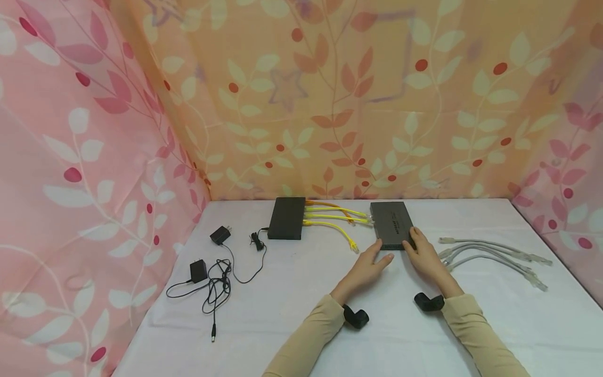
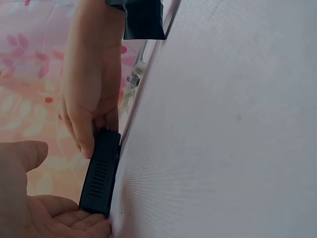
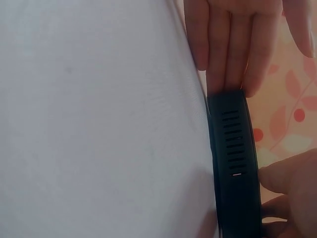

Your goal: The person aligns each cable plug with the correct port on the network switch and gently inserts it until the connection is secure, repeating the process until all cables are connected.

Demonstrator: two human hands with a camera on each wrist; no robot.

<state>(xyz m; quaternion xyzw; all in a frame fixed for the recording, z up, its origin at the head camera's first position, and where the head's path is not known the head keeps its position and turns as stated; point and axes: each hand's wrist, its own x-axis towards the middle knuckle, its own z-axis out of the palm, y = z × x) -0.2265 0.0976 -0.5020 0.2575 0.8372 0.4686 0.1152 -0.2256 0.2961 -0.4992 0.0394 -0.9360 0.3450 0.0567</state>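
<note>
Flat, rectangular dark-grey box with vent slots (image 1: 391, 225): lies on or just above the white cloth-covered table (image 1: 282, 298), cannot tell which. Clamped at the right edge between thumb and curled fingers of the right hand (image 1: 424, 255). Touched at the near left corner by extended fingers of the left hand (image 1: 364, 269), with thumb apart. Left of the grip: yellow cables (image 1: 336, 216), then flat black rectangular box (image 1: 285, 220). Right: grey cables (image 1: 472, 245).

Even, soft light in my head view.
My wrist feeds look dimmer, faint moiré rippling the white tablecloth (image 2: 228, 124).
</note>
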